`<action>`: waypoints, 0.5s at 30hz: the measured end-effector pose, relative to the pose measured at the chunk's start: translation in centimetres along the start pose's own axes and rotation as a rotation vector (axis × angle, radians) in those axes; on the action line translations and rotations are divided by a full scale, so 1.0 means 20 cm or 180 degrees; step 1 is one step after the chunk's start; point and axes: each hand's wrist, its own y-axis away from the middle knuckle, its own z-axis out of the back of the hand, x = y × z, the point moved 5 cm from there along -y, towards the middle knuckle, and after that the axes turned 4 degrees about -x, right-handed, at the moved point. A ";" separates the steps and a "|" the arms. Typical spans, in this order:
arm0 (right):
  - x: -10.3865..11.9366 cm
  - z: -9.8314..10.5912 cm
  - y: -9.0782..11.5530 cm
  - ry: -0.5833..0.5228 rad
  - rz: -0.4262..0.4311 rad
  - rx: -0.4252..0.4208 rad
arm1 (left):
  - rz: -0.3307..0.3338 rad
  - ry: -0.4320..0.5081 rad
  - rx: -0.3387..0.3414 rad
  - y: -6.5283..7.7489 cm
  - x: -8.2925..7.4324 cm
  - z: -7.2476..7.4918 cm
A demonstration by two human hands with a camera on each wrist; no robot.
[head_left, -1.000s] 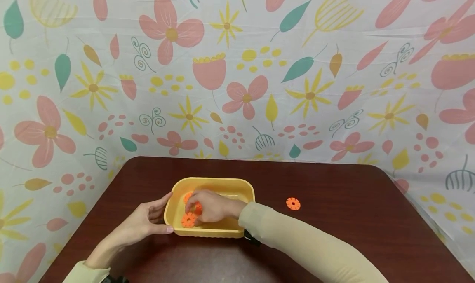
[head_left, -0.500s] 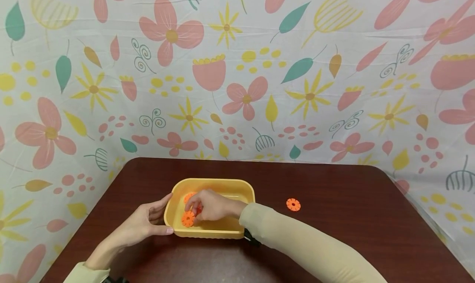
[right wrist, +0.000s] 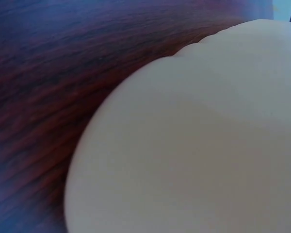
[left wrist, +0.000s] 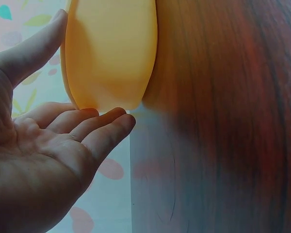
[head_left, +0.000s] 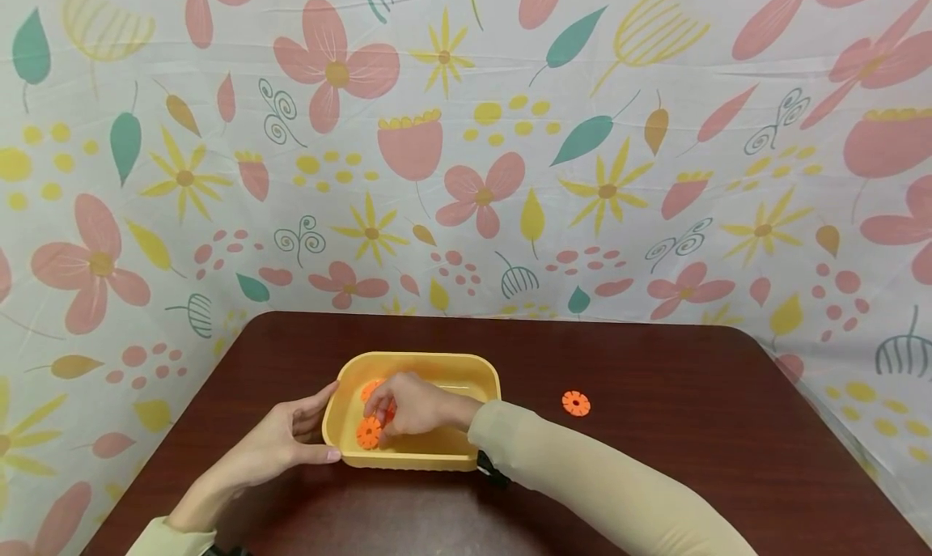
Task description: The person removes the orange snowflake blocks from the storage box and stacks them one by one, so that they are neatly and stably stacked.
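A yellow plastic box [head_left: 415,461] stands on the table. My left hand [head_left: 273,443] rests against its left end, thumb at the near corner and fingers toward the far one. In the left wrist view those fingers [left wrist: 104,133] lie fairly straight along the box's end wall. My right hand [head_left: 413,404] reaches down inside the box with curled fingers, pinching an orange slotted disc [head_left: 369,433]. Another orange disc [head_left: 370,389] lies behind it, partly covered by the fingers. More orange shows under the hand. The box's outer wall [right wrist: 184,145] fills most of the right wrist view.
One more orange slotted disc [head_left: 576,403] lies flat on the dark wooden table [head_left: 655,443], right of the box. A white cloth with a flower print [head_left: 466,135] hangs behind the table and at its sides.
The near orange disc has shifted slightly and tilted at the right hand's fingers. Less orange shows beneath that hand. The left hand and the box have stayed in place.
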 end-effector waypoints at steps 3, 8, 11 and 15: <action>0.00 0.01 0.01 0.0001 0.0007 -0.0012 | -0.0010 -0.0021 -0.0001 0.00 0.00 0.00; 0.00 0.04 0.02 -0.0031 -0.0025 -0.0051 | -0.0018 -0.0041 0.0002 0.00 -0.01 0.00; 0.00 0.07 0.03 -0.0028 -0.0013 -0.0077 | -0.0022 -0.0043 0.0010 0.00 0.00 0.00; 0.02 0.09 0.06 -0.0103 0.0020 -0.0118 | -0.0031 -0.0055 0.0007 0.00 0.00 0.00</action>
